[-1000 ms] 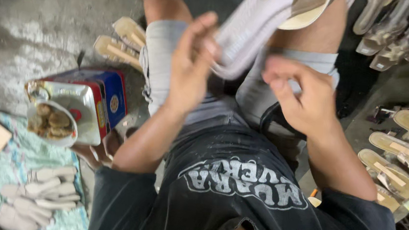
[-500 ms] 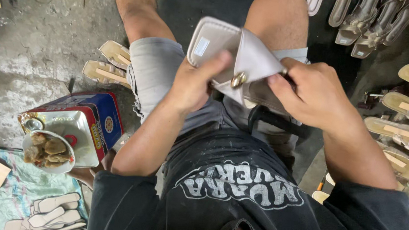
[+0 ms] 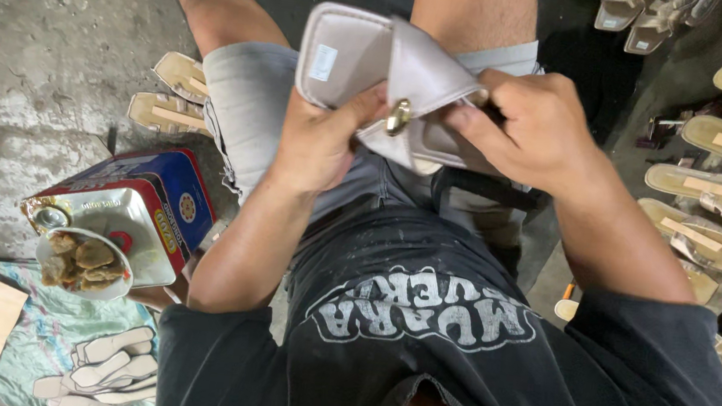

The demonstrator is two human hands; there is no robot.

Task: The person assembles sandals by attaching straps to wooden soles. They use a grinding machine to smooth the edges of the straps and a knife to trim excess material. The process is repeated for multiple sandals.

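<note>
pale grey flat sandal with gold stud (image 3: 390, 82) | upper centre, long axis left-right | left hand (image 3: 318, 141) clamped underneath (thumb by stud) | right hand (image 3: 531, 127) pinching its strap, equally near

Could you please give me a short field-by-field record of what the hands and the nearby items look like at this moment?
Setting: person seated, legs apart, above a concrete floor
Left hand: grips the pale sandal from below, thumb near its gold ornament
Right hand: pinches the sandal's strap at its right side
Sandal: sole turned up, small sticker on it
To the left: blue tin with a bowl of brown food on its lid
To the right: rows of unfinished sandals
Lower left: white cut-out soles on patterned cloth
</note>
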